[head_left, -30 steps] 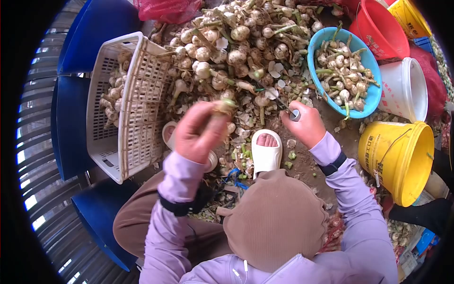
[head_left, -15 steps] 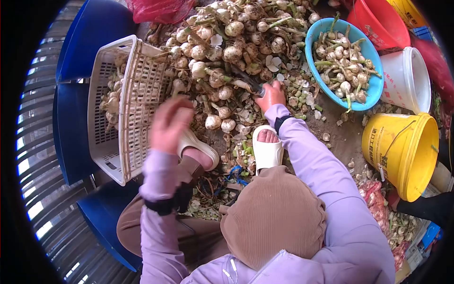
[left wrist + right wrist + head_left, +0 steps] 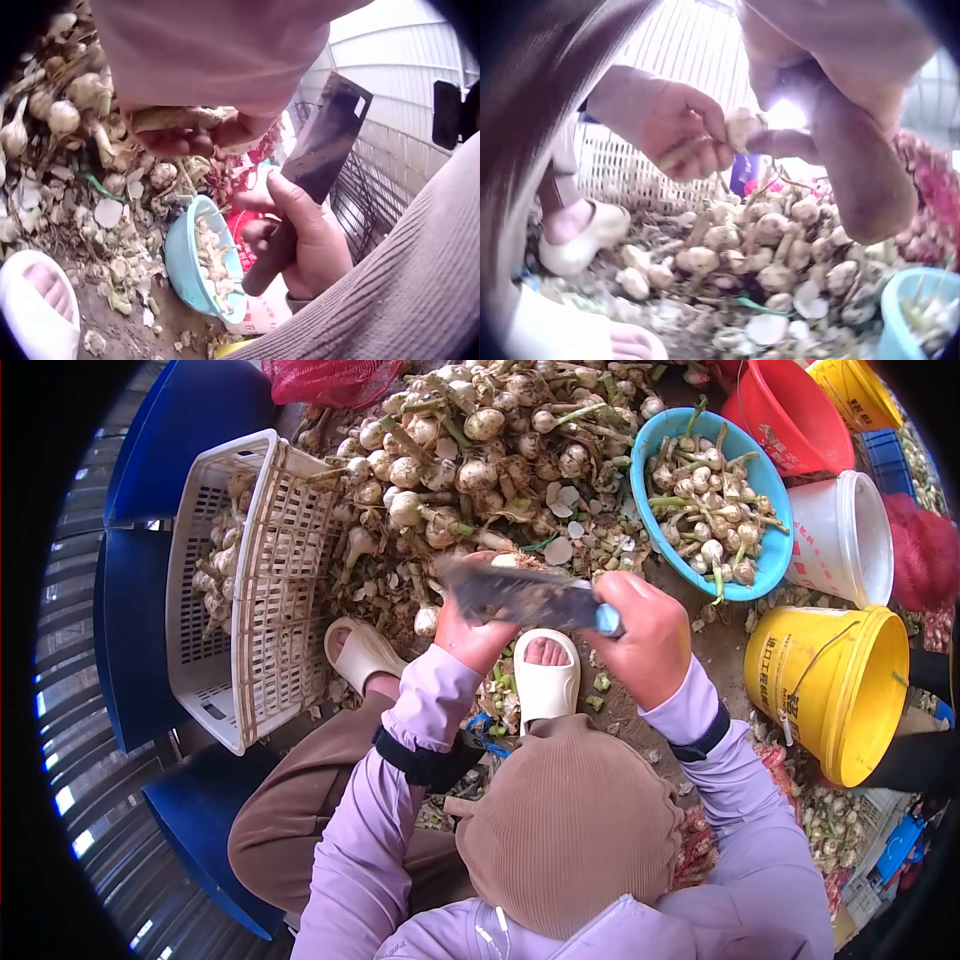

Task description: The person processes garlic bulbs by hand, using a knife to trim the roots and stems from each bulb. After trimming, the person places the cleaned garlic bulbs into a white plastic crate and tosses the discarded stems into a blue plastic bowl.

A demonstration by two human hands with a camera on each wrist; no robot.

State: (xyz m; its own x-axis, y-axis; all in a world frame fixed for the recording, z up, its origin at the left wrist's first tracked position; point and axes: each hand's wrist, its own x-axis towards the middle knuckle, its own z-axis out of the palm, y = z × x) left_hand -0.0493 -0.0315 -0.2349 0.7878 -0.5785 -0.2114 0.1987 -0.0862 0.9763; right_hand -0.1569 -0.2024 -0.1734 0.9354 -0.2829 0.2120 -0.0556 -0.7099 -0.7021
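Note:
My left hand (image 3: 472, 640) is over the ground in front of my feet, partly hidden behind the blade in the head view. It grips a garlic bulb (image 3: 740, 127) by its stalk (image 3: 176, 118), the bulb poking out past the fingers. My right hand (image 3: 648, 632) holds a broad, dirt-smeared cleaver (image 3: 525, 600) by its handle (image 3: 271, 259). The blade points left, overlapping the left hand in the head view, and close to the bulb in the right wrist view. Beyond both hands lies a heap of untrimmed garlic (image 3: 480, 460).
On the left stands a white plastic crate (image 3: 285, 580) with garlic in it. At right are a blue basin (image 3: 785, 500) of trimmed garlic, a white bucket (image 3: 840, 540), a yellow bucket (image 3: 815, 685) and a red tub (image 3: 790, 415). Peel and stalk scraps surround the sandals (image 3: 548, 685).
The left hand has come from beside the crate to the middle and now holds a stalked bulb; a second ago it held a short-stemmed one. The right hand has drawn the cleaver back from the heap.

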